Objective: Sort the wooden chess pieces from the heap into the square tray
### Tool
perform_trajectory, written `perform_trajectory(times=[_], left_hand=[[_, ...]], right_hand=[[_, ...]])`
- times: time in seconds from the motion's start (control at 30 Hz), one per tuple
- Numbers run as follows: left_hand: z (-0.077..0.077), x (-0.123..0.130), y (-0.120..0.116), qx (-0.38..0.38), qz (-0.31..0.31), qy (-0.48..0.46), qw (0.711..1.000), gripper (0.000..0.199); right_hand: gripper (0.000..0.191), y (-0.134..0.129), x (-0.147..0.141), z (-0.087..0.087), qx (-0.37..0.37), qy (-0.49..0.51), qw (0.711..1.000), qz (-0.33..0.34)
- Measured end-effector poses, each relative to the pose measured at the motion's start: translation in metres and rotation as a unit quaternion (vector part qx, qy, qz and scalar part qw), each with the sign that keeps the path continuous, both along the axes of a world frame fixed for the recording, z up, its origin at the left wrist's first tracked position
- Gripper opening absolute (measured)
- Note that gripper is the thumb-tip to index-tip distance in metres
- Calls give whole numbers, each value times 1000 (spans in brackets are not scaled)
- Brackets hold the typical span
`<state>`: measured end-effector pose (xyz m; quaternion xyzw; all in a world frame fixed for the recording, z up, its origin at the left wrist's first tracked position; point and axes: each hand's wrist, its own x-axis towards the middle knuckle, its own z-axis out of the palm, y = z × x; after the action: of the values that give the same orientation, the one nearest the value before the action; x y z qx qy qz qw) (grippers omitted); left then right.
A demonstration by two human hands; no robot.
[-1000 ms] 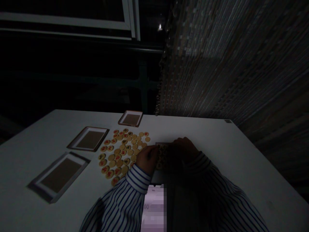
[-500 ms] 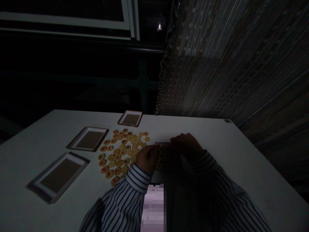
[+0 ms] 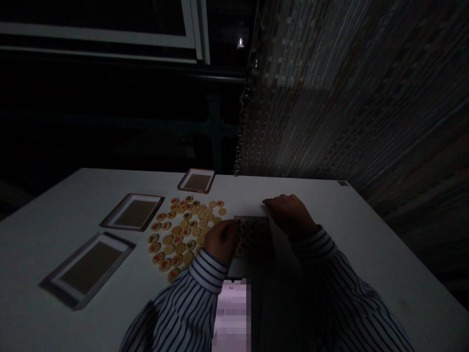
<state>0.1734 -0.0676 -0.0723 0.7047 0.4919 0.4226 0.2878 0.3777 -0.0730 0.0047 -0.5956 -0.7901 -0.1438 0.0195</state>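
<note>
A dark box (image 3: 271, 240) stands on the table with several round pieces (image 3: 251, 237) in it, dim in shadow. My left hand (image 3: 220, 239) is closed at the box's left edge; what its fingers hold, if anything, is too dark to tell. Beyond the box's far right corner, my right hand (image 3: 289, 213) hovers with its fingers curled and the index finger pointing left; its grip is unclear. Left of my left hand, many round wooden pieces (image 3: 177, 239) lie spread out, some with red or black characters, others plain.
Three shallow framed trays lie on the white table (image 3: 366, 244): one at the back (image 3: 197, 181), one at the left (image 3: 135, 212), one nearer the front left (image 3: 90, 269). A lit screen (image 3: 230, 313) shows at the bottom. A bead curtain (image 3: 311, 98) hangs behind.
My right hand has moved right and slightly up, away from the box, uncovering more of the pieces inside. My left hand has stayed at the box's left edge.
</note>
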Motion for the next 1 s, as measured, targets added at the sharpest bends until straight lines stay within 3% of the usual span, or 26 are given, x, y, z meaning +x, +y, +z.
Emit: perform_trajectory(times=[0.53, 0.77, 1.0], left_hand=[[17, -4, -1, -12, 43, -53, 998, 25], [28, -16, 4, -2, 65, -108, 992, 27], [50, -41, 3, -3, 104, -143, 984, 27]], right_hand=[[29, -7, -4, 16, 23, 26, 999, -11], [29, -11, -3, 23, 36, 41, 998, -6], [29, -18, -2, 33, 67, 73, 995, -5]])
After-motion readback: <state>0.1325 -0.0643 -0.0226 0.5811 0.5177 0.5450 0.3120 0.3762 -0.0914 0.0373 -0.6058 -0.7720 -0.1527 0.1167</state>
